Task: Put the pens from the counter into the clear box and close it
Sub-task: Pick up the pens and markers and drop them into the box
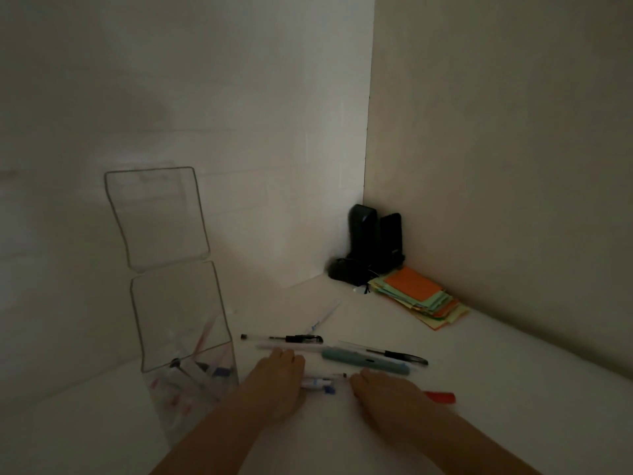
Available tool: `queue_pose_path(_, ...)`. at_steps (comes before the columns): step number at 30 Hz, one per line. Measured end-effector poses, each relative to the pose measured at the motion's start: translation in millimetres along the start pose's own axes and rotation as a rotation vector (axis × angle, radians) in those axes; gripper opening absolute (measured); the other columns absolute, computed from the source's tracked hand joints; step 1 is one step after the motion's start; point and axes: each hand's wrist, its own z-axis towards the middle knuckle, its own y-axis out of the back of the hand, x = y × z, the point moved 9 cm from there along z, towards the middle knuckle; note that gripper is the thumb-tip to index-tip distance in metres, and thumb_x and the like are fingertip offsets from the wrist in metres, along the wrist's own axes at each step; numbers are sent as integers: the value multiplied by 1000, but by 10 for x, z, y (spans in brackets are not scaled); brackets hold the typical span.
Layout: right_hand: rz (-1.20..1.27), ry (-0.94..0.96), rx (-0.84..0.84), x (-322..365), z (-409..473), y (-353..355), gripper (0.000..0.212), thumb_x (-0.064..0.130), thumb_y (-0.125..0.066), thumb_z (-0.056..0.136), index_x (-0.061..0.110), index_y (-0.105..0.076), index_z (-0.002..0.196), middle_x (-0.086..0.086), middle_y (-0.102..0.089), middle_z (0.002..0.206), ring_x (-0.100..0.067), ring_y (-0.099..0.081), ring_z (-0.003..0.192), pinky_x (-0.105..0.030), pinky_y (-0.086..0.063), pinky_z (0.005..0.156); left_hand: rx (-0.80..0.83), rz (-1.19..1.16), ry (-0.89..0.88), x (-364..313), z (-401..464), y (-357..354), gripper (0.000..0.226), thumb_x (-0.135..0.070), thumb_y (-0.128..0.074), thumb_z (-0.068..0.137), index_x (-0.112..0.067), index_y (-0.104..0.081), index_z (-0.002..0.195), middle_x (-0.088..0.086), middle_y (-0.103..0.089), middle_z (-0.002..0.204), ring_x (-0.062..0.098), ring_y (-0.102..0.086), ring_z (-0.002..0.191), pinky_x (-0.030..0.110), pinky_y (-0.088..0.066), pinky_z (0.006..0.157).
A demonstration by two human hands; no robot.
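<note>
The clear box [191, 341] stands upright at the left with its lid [157, 217] swung up and open; several pens lie inside it. On the white counter [513, 389] lie a black pen [291, 338], a white pen [308, 347], a teal pen [363, 361], another black pen [397, 355] and a clear pen [325, 317]. My left hand [277, 382] rests palm down, fingers at the white pen. A white and blue pen [318, 383] lies between both hands. My right hand [387, 395] covers one end of a red pen [442, 396].
Two black speakers [375, 238] and a dark mouse [342, 270] sit in the far corner, with a stack of coloured paper notes [421, 296] beside them. Walls close the counter at the back and right. The scene is dim.
</note>
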Motion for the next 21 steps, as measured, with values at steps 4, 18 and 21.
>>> queue_pose_path(4, 246, -13, -129, -98, -121, 86, 24, 19, -35, 94, 15, -46, 116, -9, -59, 112, -26, -58, 103, -35, -46, 88, -30, -221, 11, -32, -129, 4, 24, -21, -35, 92, -13, -40, 115, 11, -49, 122, 25, -46, 107, 35, -39, 91)
queue_pose_path(18, 1134, 350, -714, 980, -246, 1848, 27, 37, -37, 93, 19, -45, 75, -2, -41, 66, -7, -42, 58, -23, -42, 60, -918, -1601, -65, 955, -1365, 1640, 37, 2, -43, 89, -29, -54, 72, -11, -55, 60, 12, -50, 65, 29, -40, 71)
queue_pose_path(21, 1216, 465, -772, 1303, -216, 2061, 21, 36, -36, 93, 26, -44, 75, 3, -43, 64, -3, -45, 57, -17, -45, 58, -999, -1618, -21, 1290, -1493, 1733, 36, 1, -46, 88, -31, -55, 75, -12, -58, 68, 8, -56, 71, 28, -41, 83)
